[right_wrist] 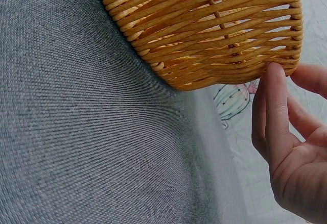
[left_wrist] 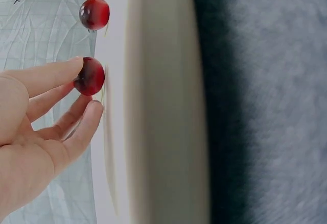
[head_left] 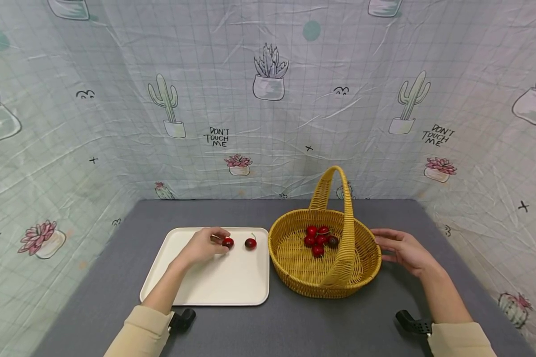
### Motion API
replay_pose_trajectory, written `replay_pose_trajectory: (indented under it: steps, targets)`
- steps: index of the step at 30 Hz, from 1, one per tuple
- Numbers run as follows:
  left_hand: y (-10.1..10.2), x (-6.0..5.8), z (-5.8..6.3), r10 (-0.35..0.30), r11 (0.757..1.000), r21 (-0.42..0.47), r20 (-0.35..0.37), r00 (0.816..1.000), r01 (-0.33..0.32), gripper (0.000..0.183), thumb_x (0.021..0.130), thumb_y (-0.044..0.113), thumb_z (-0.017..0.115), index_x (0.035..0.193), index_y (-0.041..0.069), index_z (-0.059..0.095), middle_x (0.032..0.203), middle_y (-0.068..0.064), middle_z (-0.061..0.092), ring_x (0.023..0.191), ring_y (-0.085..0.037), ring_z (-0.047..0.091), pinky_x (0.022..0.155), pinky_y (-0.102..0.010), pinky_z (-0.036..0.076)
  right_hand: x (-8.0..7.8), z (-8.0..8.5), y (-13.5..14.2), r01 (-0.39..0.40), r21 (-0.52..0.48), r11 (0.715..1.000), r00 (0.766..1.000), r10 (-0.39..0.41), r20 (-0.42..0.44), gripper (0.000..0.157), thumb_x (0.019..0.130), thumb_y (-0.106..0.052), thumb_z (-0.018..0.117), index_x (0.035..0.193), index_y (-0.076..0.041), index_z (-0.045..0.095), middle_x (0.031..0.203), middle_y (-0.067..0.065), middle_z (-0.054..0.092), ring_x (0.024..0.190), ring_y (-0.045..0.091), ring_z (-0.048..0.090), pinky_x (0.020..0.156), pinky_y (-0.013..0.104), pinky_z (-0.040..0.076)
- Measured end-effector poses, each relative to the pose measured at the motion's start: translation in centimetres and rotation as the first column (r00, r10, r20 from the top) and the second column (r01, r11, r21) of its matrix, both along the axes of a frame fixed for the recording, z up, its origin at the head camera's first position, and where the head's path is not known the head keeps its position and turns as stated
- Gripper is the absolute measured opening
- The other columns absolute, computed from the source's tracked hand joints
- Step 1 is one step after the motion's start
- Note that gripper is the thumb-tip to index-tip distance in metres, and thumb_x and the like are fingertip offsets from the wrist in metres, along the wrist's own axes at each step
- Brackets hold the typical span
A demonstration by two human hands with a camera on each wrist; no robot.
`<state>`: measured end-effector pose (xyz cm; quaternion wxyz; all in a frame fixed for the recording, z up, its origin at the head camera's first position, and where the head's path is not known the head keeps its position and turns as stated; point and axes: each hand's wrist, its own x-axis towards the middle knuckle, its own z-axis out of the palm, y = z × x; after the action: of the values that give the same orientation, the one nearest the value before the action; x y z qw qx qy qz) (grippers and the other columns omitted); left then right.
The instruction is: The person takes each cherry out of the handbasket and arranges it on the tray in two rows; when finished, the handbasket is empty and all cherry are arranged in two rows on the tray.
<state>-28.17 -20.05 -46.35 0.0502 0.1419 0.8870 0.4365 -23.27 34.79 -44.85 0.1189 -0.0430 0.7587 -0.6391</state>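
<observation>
My left hand is over the white tray, pinching a dark red cherry between thumb and fingers. In the left wrist view the held cherry is close by the tray's surface. Another cherry, with a thin stem, lies on the tray just to the right. My right hand is at the right side of the yellow wicker basket, its fingertips touching the wall just below the rim. Several red cherries lie together inside the basket.
The tray and basket stand side by side on a grey tabletop. A tall arched handle spans the basket. Behind and at both sides hangs a pale curtain printed with cacti. A black wrist device sits at my right cuff.
</observation>
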Motion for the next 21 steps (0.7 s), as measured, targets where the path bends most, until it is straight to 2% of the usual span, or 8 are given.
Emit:
replay_pose_trajectory:
  steps: [5, 10, 16, 21]
  targets:
    - [0.1, 0.1, 0.9, 0.01, 1.0, 0.003, -0.009, 1.0, -0.01, 0.039, 0.088, 0.006, 0.08, 0.124, -0.001, 0.069, 0.119, -0.016, 0.069, 0.112, -0.034, 0.064, 0.092, -0.049, 0.052, 0.0, 0.0, 0.0, 0.001, -0.007, 1.0, 1.0, -0.001, 0.004, 0.06, 0.107, -0.021, 0.06, 0.152, 0.011, 0.038, 0.124, -0.005, 0.064, 0.105, 0.011, 0.068, 0.086, 0.037, 0.058]
    - [0.9, 0.1, 2.0, 0.01, 1.0, 0.004, -0.034, 0.999, -0.01, 0.036, 0.092, 0.008, 0.077, 0.126, 0.001, 0.069, 0.127, -0.019, 0.065, 0.115, -0.035, 0.062, 0.093, -0.05, 0.051, 0.0, 0.0, 0.0, 0.005, -0.014, 1.0, 1.0, -0.005, 0.006, 0.059, 0.106, -0.021, 0.06, 0.151, 0.011, 0.038, 0.123, -0.006, 0.065, 0.104, 0.011, 0.068, 0.086, 0.037, 0.058]
    - [3.0, 0.0, 2.5, 0.001, 0.998, 0.065, -0.042, 0.999, 0.001, 0.029, 0.096, 0.012, 0.074, 0.123, 0.004, 0.071, 0.121, -0.015, 0.069, 0.109, -0.026, 0.065, 0.088, -0.044, 0.053, 0.1, 0.1, 0.0, 0.009, -0.007, 1.0, 1.0, -0.009, 0.005, 0.061, 0.106, -0.022, 0.06, 0.152, 0.011, 0.037, 0.124, -0.005, 0.064, 0.104, 0.011, 0.068, 0.086, 0.037, 0.058]
    - [4.9, 0.0, 2.9, -0.01, 0.99, 0.139, -0.05, 0.999, 0.017, 0.022, 0.098, 0.016, 0.073, 0.119, 0.012, 0.072, 0.115, -0.005, 0.071, 0.107, -0.021, 0.065, 0.093, -0.045, 0.051, 0.2, 0.1, -0.1, 0.014, -0.003, 1.0, 1.0, -0.014, 0.002, 0.062, 0.106, -0.022, 0.061, 0.152, 0.011, 0.037, 0.125, -0.004, 0.063, 0.104, 0.01, 0.068, 0.086, 0.037, 0.058]
